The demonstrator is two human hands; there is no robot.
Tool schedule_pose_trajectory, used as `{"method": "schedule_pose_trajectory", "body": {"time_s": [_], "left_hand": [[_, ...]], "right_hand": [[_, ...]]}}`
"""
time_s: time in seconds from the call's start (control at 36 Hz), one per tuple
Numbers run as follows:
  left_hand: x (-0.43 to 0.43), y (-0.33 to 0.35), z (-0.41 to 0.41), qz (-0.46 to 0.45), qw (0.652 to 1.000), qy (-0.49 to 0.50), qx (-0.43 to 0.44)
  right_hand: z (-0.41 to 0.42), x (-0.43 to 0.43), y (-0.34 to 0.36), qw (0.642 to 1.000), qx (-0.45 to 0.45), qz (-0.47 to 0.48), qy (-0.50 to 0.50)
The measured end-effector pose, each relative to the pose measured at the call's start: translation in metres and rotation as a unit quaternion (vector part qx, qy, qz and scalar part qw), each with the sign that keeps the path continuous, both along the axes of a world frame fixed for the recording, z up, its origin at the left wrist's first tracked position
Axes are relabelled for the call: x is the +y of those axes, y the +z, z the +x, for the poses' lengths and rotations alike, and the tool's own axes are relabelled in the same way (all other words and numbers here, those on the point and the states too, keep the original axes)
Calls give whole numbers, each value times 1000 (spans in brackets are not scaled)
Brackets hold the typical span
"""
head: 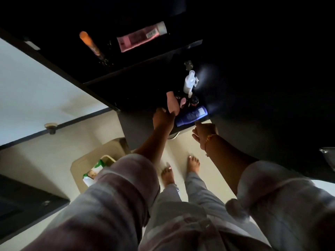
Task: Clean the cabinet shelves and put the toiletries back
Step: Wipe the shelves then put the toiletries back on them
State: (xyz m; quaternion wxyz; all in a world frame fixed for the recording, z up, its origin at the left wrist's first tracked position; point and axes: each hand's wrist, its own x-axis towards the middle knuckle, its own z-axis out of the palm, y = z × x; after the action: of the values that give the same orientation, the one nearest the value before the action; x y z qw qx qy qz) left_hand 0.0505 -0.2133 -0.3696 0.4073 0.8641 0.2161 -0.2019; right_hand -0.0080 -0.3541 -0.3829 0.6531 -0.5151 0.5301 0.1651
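A dark cabinet (145, 84) with two shelves fills the upper frame. On the lower shelf lie a blue bottle (192, 115), a white pump bottle (189, 82) and small dark jars (194, 100). My left hand (164, 117) is shut on a peach-pink tube (172, 103) at the shelf's front edge. My right hand (204, 131) hovers just below the blue bottle with fingers loosely curled and nothing in it. The upper shelf holds a pink tube (139, 37) and an orange-capped bottle (90, 45).
A beige bin (101, 156) with a green-and-white packet (92, 173) stands on the pale floor at my left. My bare feet (179, 169) are below the cabinet. A dark counter edge (328, 156) is at the right, another dark unit (27, 201) at lower left.
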Motion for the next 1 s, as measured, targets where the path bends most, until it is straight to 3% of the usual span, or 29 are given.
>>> {"method": "schedule_pose_trajectory", "body": {"time_s": [0.25, 0.72, 1.0], "left_hand": [[-10, -27, 18, -16, 999, 27, 29], [-17, -44, 36, -55, 990, 95, 87], [-5, -44, 21, -95, 980, 138, 111]], "right_hand": [[29, 4, -21, 999, 3, -33, -16], [49, 12, -31, 998, 0, 52, -36], [33, 10, -27, 997, 28, 33, -60]]}}
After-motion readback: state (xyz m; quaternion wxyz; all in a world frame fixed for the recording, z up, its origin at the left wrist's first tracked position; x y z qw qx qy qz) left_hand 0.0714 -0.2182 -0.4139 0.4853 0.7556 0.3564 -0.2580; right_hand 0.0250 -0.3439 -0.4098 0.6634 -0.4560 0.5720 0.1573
